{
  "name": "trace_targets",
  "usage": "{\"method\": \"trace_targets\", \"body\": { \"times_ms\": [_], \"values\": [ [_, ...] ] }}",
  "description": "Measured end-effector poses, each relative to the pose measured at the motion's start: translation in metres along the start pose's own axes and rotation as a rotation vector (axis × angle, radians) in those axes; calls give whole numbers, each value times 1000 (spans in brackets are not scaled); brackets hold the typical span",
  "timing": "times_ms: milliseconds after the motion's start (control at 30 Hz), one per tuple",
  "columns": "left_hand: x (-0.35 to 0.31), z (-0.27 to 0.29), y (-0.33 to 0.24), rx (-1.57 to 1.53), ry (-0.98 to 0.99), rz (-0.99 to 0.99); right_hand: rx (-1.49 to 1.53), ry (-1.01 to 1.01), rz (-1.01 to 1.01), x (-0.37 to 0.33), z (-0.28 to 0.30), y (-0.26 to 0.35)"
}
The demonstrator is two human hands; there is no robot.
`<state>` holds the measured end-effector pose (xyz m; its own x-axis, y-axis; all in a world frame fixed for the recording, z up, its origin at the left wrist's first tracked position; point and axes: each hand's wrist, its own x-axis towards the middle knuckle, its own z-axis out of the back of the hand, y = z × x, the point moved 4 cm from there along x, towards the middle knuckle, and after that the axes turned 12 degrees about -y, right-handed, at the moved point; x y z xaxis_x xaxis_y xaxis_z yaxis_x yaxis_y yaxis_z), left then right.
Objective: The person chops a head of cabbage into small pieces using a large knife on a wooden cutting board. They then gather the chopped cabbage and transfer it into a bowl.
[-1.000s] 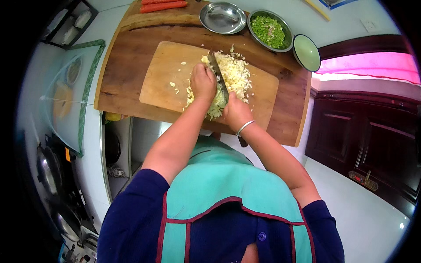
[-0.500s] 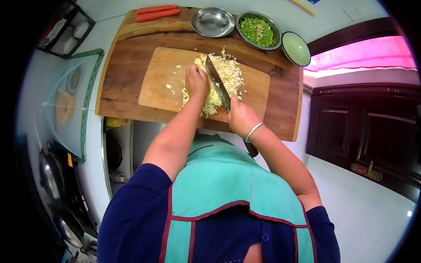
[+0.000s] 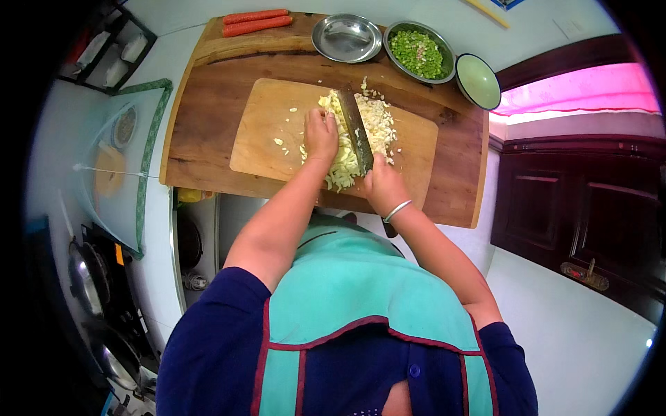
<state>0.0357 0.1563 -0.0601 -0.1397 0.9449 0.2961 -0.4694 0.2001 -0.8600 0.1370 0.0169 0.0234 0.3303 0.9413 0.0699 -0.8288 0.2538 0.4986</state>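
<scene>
A pale wooden cutting board (image 3: 270, 132) carries a spread of finely chopped pale yellow-green cabbage (image 3: 340, 171). My right hand (image 3: 386, 186) is closed around the handle of a wide-bladed kitchen knife (image 3: 356, 128). Its dark blade lies among the pieces, tip pointing away from me, with bits of cabbage stuck to its side. Just left of the blade, my left hand (image 3: 321, 137) has its fingers curled and pressed down on the cabbage. Its fingertips are partly hidden. Finer pieces lie to the right of the blade, and a few scraps are scattered on the board's left side.
The board rests on a brown wooden table (image 3: 198, 145). Two carrots (image 3: 257, 26) lie at the far left. Along the far edge stand a metal dish (image 3: 345, 38), a metal bowl of chopped green vegetables (image 3: 418, 54) and a pale green bowl (image 3: 477, 81). A mesh food cover (image 3: 104, 156) stands left.
The whole view has shifted slightly. The knife's tip has swung a little to the right, so the blade points more straight away from me. My left hand keeps its place on the cabbage.
</scene>
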Motion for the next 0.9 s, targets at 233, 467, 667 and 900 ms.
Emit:
{"method": "trace_targets", "body": {
  "times_ms": [233,467,667,900],
  "values": [
    [2,-4,0,81,18,-5,-143,189,-18,-5,41,36],
    [-1,-2,0,145,4,-60,-72,267,-5,-3,32,29],
    [-2,-4,-2,77,2,-94,-101,290,-141,20,-14,10],
    [37,7,14,63,153,153,33,63,-142,3,-7,-2]
  ]
}}
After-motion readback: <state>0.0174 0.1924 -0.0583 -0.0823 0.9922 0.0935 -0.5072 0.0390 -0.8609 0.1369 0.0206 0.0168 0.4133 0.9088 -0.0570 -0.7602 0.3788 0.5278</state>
